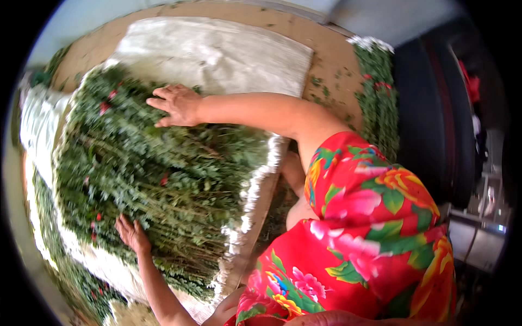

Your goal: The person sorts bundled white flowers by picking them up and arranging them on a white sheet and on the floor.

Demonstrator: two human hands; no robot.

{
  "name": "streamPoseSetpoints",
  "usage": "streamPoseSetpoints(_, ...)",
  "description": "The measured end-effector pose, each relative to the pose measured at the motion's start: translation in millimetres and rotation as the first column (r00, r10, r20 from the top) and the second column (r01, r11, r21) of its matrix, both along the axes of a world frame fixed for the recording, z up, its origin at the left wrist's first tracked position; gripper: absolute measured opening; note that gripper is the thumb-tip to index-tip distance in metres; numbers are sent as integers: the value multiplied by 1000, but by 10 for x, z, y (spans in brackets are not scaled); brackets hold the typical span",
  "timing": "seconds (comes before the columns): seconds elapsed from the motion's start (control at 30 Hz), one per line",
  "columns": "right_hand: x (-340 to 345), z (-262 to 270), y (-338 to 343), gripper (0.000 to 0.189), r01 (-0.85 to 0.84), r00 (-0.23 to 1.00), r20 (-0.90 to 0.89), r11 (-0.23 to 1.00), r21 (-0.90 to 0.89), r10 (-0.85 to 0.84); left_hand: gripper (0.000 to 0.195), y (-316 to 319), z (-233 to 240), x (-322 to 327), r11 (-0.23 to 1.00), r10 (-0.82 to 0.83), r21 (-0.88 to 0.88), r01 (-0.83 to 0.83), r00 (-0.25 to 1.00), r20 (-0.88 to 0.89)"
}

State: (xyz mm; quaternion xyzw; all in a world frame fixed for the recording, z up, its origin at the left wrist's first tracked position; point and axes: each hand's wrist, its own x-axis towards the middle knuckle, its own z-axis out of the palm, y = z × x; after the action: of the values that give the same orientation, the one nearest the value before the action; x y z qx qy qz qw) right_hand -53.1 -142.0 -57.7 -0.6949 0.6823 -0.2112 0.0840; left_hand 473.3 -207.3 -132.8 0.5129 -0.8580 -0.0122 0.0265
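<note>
A wide pile of cut flowers (163, 179), with leafy green stems and white blooms along both side edges, lies on a white woven sheet (220, 53). Red bands or ties show among the leaves. My right hand (176, 105) is spread over the leaves near the pile's upper part, palm down, fingers apart. On the lower left part, my left hand (132, 234) is over the stems, its fingers slightly apart. Neither hand is closed around a stem; whether they press on the pile cannot be told.
A tied bundle of white-topped flowers (377, 98) lies at the upper right beside a dark padded object (428, 118). Loose leaves are scattered on the brown floor covering (330, 77). More flowers (81, 281) and a white wrapped bundle (43, 126) lie at the left.
</note>
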Motion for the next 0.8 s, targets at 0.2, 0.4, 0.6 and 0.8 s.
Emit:
streamPoseSetpoints(0.2,-1962,-503,2920,59,711,702,37,703,30,-712,66,-155,-8,-19,995,28,91,-42,988,152)
streamPoseSetpoints(0.4,-3084,-425,5607,75,957,-165,-438,-251,145,-883,68,-334,138,74,957,100,249,-148,976,194)
streamPoseSetpoints(0.6,-3342,-382,6466,108,809,-313,-506,-505,301,-804,63,-413,444,-25,955,74,257,-149,958,278)
streamPoseSetpoints(0.8,-3461,-411,6426,98,786,-295,-617,-552,277,-729,57,221,805,-531,961,87,216,-174,928,363)
